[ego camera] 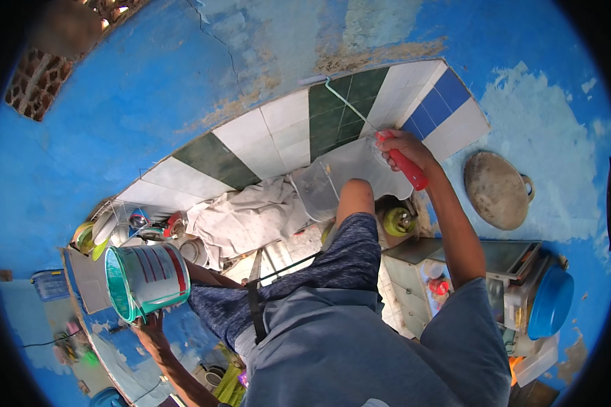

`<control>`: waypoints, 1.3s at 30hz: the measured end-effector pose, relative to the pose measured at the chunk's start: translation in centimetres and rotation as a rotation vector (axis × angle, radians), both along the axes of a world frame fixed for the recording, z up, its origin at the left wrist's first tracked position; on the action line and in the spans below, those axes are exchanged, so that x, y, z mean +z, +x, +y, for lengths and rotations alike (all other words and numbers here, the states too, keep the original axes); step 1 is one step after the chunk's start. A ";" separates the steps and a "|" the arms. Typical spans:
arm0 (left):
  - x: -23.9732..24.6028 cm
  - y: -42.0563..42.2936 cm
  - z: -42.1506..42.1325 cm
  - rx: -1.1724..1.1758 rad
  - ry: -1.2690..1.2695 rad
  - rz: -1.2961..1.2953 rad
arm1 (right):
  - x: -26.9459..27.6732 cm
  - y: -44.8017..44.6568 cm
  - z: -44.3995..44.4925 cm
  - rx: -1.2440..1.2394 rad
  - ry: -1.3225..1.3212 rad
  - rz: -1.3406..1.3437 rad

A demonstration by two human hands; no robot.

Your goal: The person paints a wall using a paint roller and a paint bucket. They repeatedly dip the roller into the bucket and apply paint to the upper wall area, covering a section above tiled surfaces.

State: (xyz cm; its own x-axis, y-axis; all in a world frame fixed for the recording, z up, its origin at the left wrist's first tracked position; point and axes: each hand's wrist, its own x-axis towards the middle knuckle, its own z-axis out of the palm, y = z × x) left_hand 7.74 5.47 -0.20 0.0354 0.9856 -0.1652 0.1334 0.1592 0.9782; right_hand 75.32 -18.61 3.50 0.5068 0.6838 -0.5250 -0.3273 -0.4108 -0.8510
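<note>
In my right hand [407,148] is the red handle of a paint roller [410,170]. Its bent metal rod reaches up past the tiles, and the slim roller head lies along the wall just over their top edge. My left hand [151,329] grips a paint bucket [155,274] low at its rim or handle; the exact hold is partly hidden. The bucket is white outside with green paint around its mouth, and it is tilted on its side in the view. The blue wall [183,86] has a crack and patches of bare plaster near the roller.
A pale cloth [254,211] and clear plastic sheeting [326,178] cover the counter. Below stands a green gas cylinder [399,221]. A dish rack [127,219] with dishes is at left. A wok [496,191] hangs at right above a cabinet [407,290] and blue basin [552,302]. One bare knee is raised near the counter.
</note>
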 end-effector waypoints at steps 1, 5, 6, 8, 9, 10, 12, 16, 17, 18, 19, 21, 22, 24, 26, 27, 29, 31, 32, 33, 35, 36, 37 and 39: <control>0.2 0.6 -0.4 0.029 0.014 -0.052 | -0.1 0.1 -0.1 0.016 -0.026 -0.010; 0.5 0.7 -0.7 0.028 0.014 -0.073 | 2.1 -1.4 -0.3 0.012 -0.023 -0.008; 0.6 0.9 -0.7 0.031 0.015 -0.069 | 2.5 -1.5 -0.2 0.018 -0.010 -0.029; 0.6 1.2 -0.7 0.038 0.018 -0.059 | 3.4 -1.8 -0.1 0.029 0.017 -0.073; 0.6 1.0 -0.6 0.050 0.004 -0.080 | 4.2 -2.0 0.0 0.010 0.022 -0.075; 0.6 0.6 -0.6 0.066 -0.012 -0.101 | 5.4 -2.4 0.2 -0.005 0.027 -0.077; 0.5 0.4 -0.7 0.087 -0.021 -0.144 | 8.3 -3.1 -0.1 -0.022 0.052 -0.087; 0.5 0.4 -1.4 0.122 -0.015 -0.171 | 10.3 -4.8 -1.1 -0.046 0.086 -0.109; 0.6 0.5 -1.4 0.130 -0.019 -0.167 | 10.2 -4.8 -1.1 -0.061 0.083 -0.116; 0.9 0.9 -1.4 0.143 -0.032 -0.185 | 9.7 -4.7 -0.9 -0.051 0.073 -0.102; 1.4 1.5 -1.6 0.152 -0.042 -0.205 | 8.9 -4.4 -0.6 -0.044 0.068 -0.091; 1.9 1.9 -1.3 0.172 -0.054 -0.230 | 7.6 -3.6 0.1 -0.021 0.079 -0.052; 1.7 1.7 -1.1 0.181 -0.056 -0.238 | 7.2 -3.2 0.4 -0.007 0.096 -0.029; 1.3 1.4 -1.1 0.094 -0.003 -0.152 | 7.9 -3.2 0.7 0.017 0.104 -0.040; 1.6 1.7 -1.4 0.169 -0.022 -0.222 | 10.0 -3.6 0.3 -0.008 0.103 -0.064; 2.1 2.4 -1.9 0.210 -0.035 -0.256 | 11.2 -3.9 -0.1 -0.017 0.100 -0.074; 1.9 1.7 -2.4 0.192 0.003 -0.263 | 13.6 -4.7 -1.2 -0.016 0.151 -0.097; 1.8 1.5 -2.6 0.225 -0.013 -0.288 | 15.5 -5.8 -2.3 -0.029 0.192 -0.126; 1.7 1.2 -2.7 0.242 -0.023 -0.271 | 16.2 -6.5 -2.5 -0.036 0.210 -0.138; 1.5 1.1 -2.5 0.250 -0.036 -0.259 | 16.6 -7.1 -3.0 -0.052 0.227 -0.155; 1.0 0.3 -2.2 0.261 -0.047 -0.248 | 15.2 -7.9 -3.3 -0.081 0.230 -0.223; 0.4 -0.1 -1.9 0.258 -0.045 -0.255 | 14.0 -8.3 -3.4 -0.096 0.233 -0.260; -0.1 -0.4 -1.6 0.254 -0.045 -0.263 | 12.3 -8.8 -3.4 -0.121 0.282 -0.230; -0.7 -0.8 -1.1 0.240 -0.031 -0.282 | 7.1 -9.4 -3.1 -0.168 0.382 -0.170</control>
